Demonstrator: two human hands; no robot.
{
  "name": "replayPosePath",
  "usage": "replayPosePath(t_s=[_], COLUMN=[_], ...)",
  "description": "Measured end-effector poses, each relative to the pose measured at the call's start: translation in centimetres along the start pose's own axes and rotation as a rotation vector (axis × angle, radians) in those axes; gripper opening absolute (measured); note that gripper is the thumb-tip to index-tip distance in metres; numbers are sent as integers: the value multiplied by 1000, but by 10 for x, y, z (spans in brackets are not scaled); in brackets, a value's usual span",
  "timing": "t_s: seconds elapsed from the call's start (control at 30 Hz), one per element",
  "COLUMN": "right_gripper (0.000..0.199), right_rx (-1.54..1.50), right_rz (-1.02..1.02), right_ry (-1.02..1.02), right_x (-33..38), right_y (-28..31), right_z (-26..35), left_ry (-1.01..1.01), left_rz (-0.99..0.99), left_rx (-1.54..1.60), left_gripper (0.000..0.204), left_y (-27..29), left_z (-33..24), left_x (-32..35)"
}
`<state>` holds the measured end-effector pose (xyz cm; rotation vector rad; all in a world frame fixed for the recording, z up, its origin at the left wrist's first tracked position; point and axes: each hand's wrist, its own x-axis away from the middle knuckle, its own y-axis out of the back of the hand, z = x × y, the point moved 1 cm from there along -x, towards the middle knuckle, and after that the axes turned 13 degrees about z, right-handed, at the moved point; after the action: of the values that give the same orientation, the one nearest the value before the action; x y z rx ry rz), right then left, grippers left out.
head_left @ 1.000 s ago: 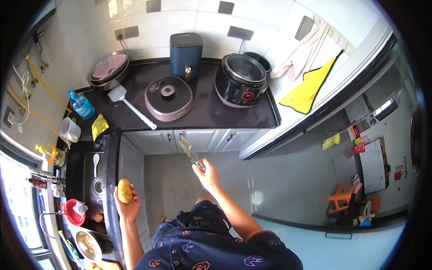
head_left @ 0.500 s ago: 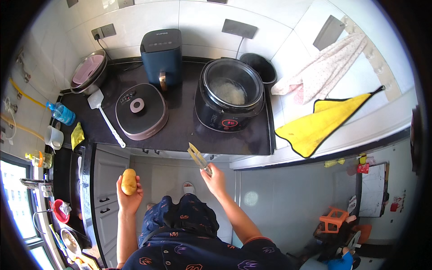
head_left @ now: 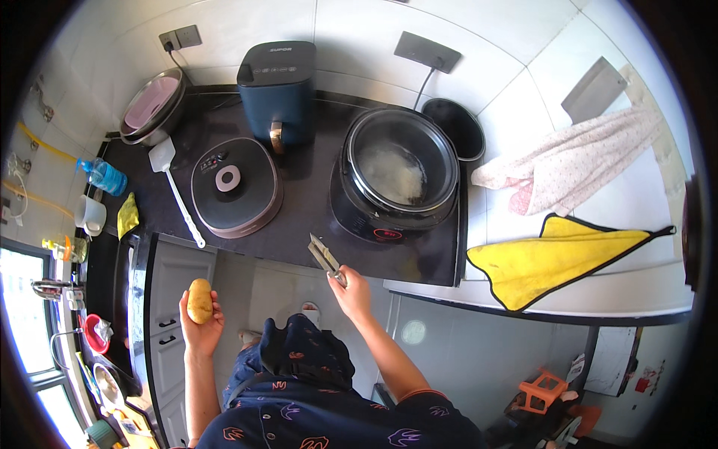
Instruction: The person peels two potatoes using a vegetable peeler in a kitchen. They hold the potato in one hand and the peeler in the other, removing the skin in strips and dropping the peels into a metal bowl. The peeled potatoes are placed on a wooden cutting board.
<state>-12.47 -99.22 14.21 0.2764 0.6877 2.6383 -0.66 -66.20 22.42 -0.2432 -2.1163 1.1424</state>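
Head: potato [head_left: 200,301] between left-hand fingers [head_left: 218,307]

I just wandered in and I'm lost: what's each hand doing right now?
Left hand: holding a potato.
Right hand: closed around a pronged tool, possibly a peeler.

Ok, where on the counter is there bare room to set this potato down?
For the potato in your left hand, the clearest bare patch of counter lies between the round lid and the black cooker, in front of the air fryer. It's crowded at the left, with the spatula, stacked bowls, bottle, cup and yellow cloth.
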Motion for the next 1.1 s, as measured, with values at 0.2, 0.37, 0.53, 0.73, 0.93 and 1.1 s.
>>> replayPosePath(t_s=[0.2,0.37,0.53,0.73,0.93,1.1], right_gripper=[29,33,21,30,37,24], right_rx=[-34,-75,-28,1,33,-11], right_rz=[154,379,620,810,1021,1161], right_ry=[17,64,273,448,444,519], right_x=[-15,-13,2,58,163,236], right_y=[-21,-82,-162,-278,-419,-525], right_z=[28,67,126,228,312,369], left_ry=[-91,-248,-394,-546,-705,-844], left_rz=[-22,-73,-102,-115,-111,-62], left_rx=[41,91,253,351,374,373], left_gripper=[46,48,47,49,46,44], left_y=[5,33,88,177,270,328], left_z=[-11,-35,-64,-109,-175,-228], left_x=[15,57,121,201,289,359])
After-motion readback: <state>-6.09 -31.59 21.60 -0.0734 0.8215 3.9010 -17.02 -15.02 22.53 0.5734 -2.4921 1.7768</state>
